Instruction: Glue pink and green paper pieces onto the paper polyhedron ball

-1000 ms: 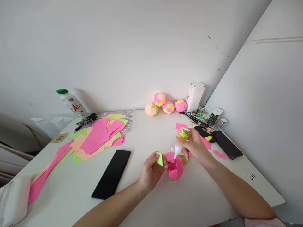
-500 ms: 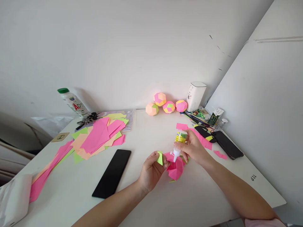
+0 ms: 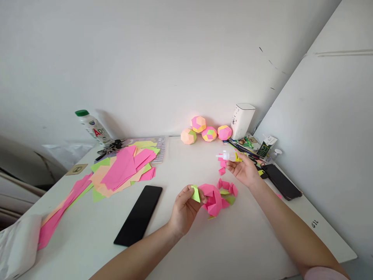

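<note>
My left hand (image 3: 184,210) is closed, pinching a small folded green paper piece (image 3: 195,193) between thumb and forefinger. Its other fingers reach to a partly built pink paper ball (image 3: 215,206), open and hollow in the middle; how firmly they grip it is hidden. In my right hand (image 3: 246,171) is a glue bottle (image 3: 230,156) with a clear nozzle and yellow label. The bottle lies nearly level, nozzle toward the left, above the table and apart from the paper. Small folded pink pieces (image 3: 225,184) and a green one (image 3: 230,200) lie just right of the ball.
Several finished paper balls (image 3: 209,133) stand by the wall beside a white container (image 3: 243,119). At left lie a heap of coloured paper (image 3: 119,171), a black phone (image 3: 138,216), keys (image 3: 112,147) and a white bottle (image 3: 94,126). A black case (image 3: 281,181) lies right.
My right hand has lifted the glue bottle away from the pink ball, up and to the right, and turned it from nozzle-down to nearly level. My left hand stays almost still.
</note>
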{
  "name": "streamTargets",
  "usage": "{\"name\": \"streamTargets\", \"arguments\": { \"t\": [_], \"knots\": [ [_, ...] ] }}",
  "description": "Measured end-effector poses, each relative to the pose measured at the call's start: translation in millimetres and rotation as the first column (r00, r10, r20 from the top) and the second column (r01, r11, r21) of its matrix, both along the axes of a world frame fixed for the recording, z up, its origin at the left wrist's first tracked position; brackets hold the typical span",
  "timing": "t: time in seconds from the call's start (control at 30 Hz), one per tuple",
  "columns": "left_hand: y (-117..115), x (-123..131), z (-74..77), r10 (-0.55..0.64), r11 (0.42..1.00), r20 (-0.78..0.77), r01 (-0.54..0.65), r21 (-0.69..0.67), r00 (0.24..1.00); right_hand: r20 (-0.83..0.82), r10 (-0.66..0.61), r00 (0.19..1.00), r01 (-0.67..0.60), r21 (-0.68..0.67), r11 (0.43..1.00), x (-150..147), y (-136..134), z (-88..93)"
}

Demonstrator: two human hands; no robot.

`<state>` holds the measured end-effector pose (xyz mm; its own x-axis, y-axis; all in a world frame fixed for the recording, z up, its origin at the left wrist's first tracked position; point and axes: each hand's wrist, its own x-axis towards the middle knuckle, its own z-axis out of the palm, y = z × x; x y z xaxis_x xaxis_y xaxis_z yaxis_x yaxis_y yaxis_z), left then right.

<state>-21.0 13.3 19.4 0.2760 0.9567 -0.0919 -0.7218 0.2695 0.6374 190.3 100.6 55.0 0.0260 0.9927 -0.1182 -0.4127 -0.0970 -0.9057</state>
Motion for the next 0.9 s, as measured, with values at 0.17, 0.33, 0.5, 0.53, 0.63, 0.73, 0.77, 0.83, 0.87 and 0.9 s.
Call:
{"name": "streamTargets", "arguments": {
  "t": [0.17, 0.33, 0.5, 0.53, 0.63, 0.73, 0.77, 0.83, 0.87, 0.9],
  "knots": [
    [1, -1, 0.8, 0.014, 1.000, -0.006, -0.013, 0.021, 1.000, 0.049, -0.082, 0.995, 0.081, 0.011, 0.997, 10, 14, -16.8],
    [1, -1, 2.2, 0.022, 1.000, -0.005, -0.022, 0.019, 1.000, 0.165, -0.215, 0.962, 0.197, 0.121, 0.973, 13, 26, -39.1],
    [1, -1, 2.2, 0.024, 0.999, -0.024, -0.023, 0.032, 0.999, 0.350, -0.237, 0.906, 0.185, 0.175, 0.967, 18, 30, -58.1],
    [1, -1, 2.3, 0.025, 0.999, -0.030, -0.024, 0.034, 0.999, 0.386, -0.234, 0.892, 0.174, 0.183, 0.968, 19, 30, -60.2],
    [0, -1, 2.2, 0.036, 0.999, -0.045, -0.035, 0.033, 0.998, 0.480, -0.228, 0.847, 0.148, 0.199, 0.969, 22, 30, -64.9],
    [0, -1, 1.8, 0.053, 0.998, -0.056, -0.051, 0.033, 0.997, 0.532, -0.223, 0.817, 0.125, 0.214, 0.969, 24, 30, -69.6],
    [0, -1, 1.6, 0.057, 0.998, -0.061, -0.055, 0.037, 0.996, 0.542, -0.223, 0.810, 0.119, 0.221, 0.968, 23, 30, -71.1],
    [0, -1, 1.6, 0.066, 0.997, -0.073, -0.063, 0.044, 0.995, 0.554, -0.226, 0.801, 0.109, 0.236, 0.966, 21, 28, -74.0],
    [-1, -1, 1.8, 0.069, 0.997, -0.079, -0.066, 0.047, 0.994, 0.559, -0.229, 0.797, 0.106, 0.244, 0.964, 19, 26, -75.3],
    [-1, -1, 2.1, 0.072, 0.996, -0.084, -0.068, 0.050, 0.994, 0.563, -0.234, 0.793, 0.105, 0.252, 0.962, 17, 24, -76.3]
  ]
}}
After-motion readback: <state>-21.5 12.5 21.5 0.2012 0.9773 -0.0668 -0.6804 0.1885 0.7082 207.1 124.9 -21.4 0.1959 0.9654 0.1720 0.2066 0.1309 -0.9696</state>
